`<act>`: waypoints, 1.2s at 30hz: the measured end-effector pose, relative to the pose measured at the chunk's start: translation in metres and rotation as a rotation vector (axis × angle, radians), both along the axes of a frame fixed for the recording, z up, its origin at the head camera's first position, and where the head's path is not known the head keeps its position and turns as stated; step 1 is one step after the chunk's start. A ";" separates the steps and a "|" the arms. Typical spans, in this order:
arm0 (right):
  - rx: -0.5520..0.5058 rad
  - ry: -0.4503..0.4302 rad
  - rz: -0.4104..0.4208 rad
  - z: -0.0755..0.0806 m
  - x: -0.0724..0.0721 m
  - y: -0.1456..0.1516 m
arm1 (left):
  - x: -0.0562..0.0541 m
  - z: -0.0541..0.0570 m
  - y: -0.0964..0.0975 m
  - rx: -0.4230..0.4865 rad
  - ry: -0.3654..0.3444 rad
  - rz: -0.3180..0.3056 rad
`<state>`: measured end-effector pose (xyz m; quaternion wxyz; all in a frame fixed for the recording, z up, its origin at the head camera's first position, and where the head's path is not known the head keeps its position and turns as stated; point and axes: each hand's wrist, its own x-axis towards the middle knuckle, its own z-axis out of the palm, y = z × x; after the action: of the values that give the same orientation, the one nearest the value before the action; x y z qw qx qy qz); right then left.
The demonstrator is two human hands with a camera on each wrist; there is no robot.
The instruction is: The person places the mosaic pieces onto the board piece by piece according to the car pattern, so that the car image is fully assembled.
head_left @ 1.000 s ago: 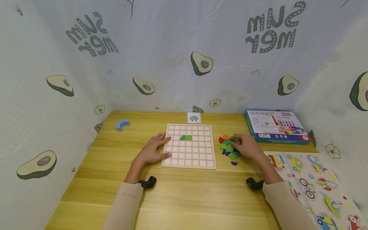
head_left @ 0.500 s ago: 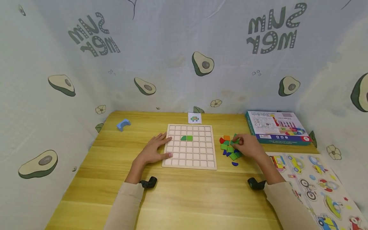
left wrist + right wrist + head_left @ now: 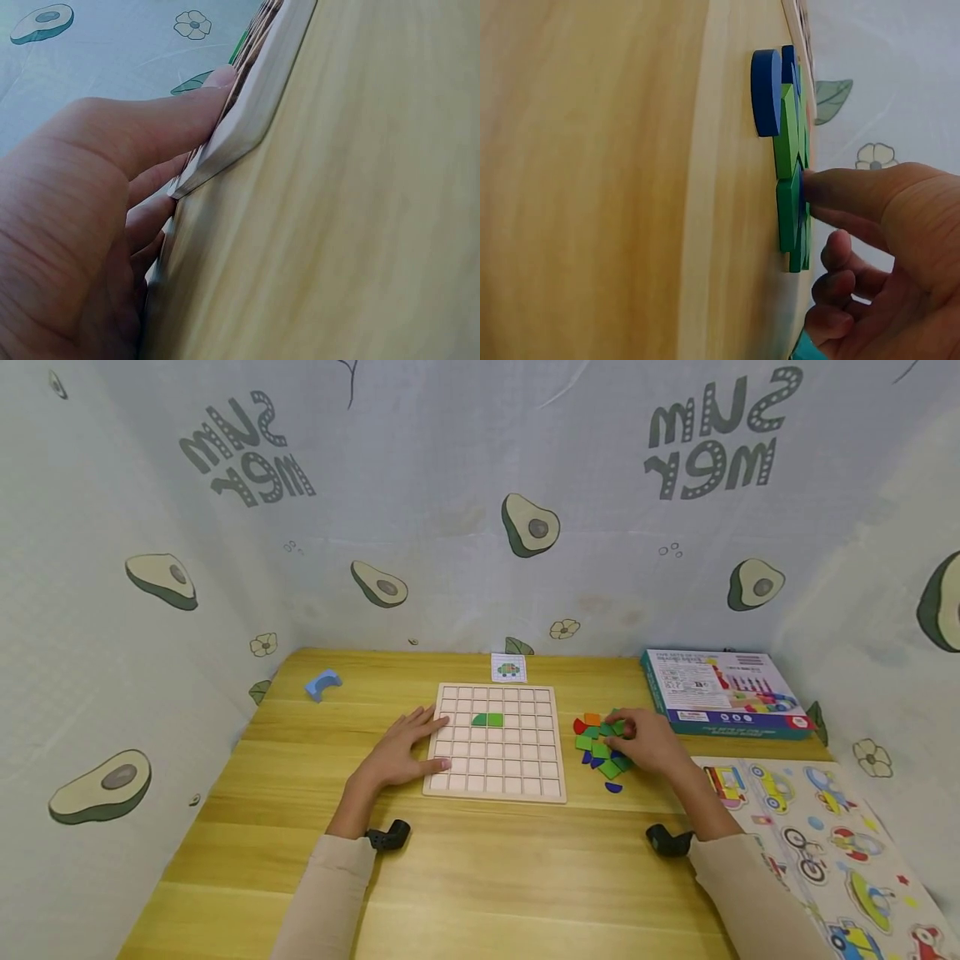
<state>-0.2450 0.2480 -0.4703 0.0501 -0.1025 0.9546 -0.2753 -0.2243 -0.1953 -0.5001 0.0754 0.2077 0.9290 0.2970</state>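
My left hand point(image 3: 400, 752) rests at the left edge of a wooden grid board point(image 3: 517, 787), fingers spread and thumb point(image 3: 172, 124) lying over the rim. On the board a green quarter-round piece point(image 3: 479, 721) sits beside a light green square point(image 3: 495, 720). My right hand point(image 3: 648, 742) is at a pile of flat coloured pieces point(image 3: 601, 749), thumb and index fingertips apart and touching it. Its other fingers point(image 3: 840, 283) hang loosely curled. Green squares, blue half-rounds, a red piece point(image 3: 579, 726) and an orange square point(image 3: 592, 719) make up the pile.
Behind the board lies a pattern card point(image 3: 508, 668) with a green turtle-like figure. A blue arch block point(image 3: 323, 684) is at the far left. At the right are a flat box point(image 3: 723, 693) and a picture puzzle board point(image 3: 821, 810). Printed cloth point(image 3: 450, 527) encloses the table.
My right thumb and index finger have moved among the green pieces, closing together and then spreading apart. The left hand and the board pieces have not moved.
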 end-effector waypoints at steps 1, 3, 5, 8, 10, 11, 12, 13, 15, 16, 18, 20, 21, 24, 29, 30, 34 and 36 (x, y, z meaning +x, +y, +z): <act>0.003 -0.001 0.005 0.000 0.000 0.000 | 0.000 0.000 0.000 0.001 -0.001 0.001; 0.007 -0.004 0.011 0.002 0.000 -0.001 | 0.000 0.000 0.000 0.001 -0.003 0.004; 0.012 -0.008 0.014 0.002 0.000 -0.001 | -0.001 0.000 0.000 -0.002 -0.002 0.004; 0.023 -0.011 0.017 0.003 0.000 -0.002 | -0.001 0.000 0.000 0.003 -0.006 0.005; 0.033 -0.011 0.018 0.003 0.000 -0.002 | -0.001 0.000 0.000 0.002 -0.006 0.005; 0.036 -0.009 0.022 0.004 0.000 -0.002 | -0.001 0.000 0.000 0.002 -0.006 0.005; 0.038 -0.007 0.025 0.004 0.000 -0.002 | -0.001 0.000 0.000 0.000 -0.005 0.004; 0.039 -0.004 0.027 0.004 0.000 -0.002 | -0.001 0.000 0.000 -0.002 -0.005 0.004; 0.035 -0.003 0.027 0.003 0.000 -0.002 | -0.001 0.001 0.001 -0.001 -0.005 0.003; 0.032 -0.002 0.028 0.003 0.000 -0.002 | 0.000 0.001 0.001 0.000 -0.005 0.003; 0.022 0.000 0.024 0.003 0.001 -0.002 | 0.000 0.001 0.001 0.001 -0.006 0.002; 0.013 0.005 0.020 0.004 0.002 -0.002 | 0.001 0.002 0.001 0.004 -0.005 0.001; 0.010 0.006 0.017 0.004 0.002 -0.002 | 0.001 0.002 0.001 0.005 -0.005 0.001; 0.001 0.013 0.013 0.006 0.002 -0.006 | 0.002 0.002 0.001 0.005 -0.002 -0.001; -0.023 0.039 0.020 0.007 0.001 -0.019 | 0.002 0.002 0.001 0.011 0.000 0.000; -0.031 0.041 0.024 0.008 0.001 -0.022 | 0.002 0.002 0.001 0.010 -0.001 0.001; -0.056 0.036 0.033 0.008 0.000 -0.035 | 0.001 0.002 0.000 0.003 0.001 -0.001; -0.071 0.042 0.043 0.008 0.000 -0.042 | 0.001 0.001 0.000 0.004 0.000 -0.002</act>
<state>-0.2452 0.2061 -0.4624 0.0322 -0.1306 0.9426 -0.3056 -0.2233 -0.1952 -0.4987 0.0750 0.2087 0.9283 0.2986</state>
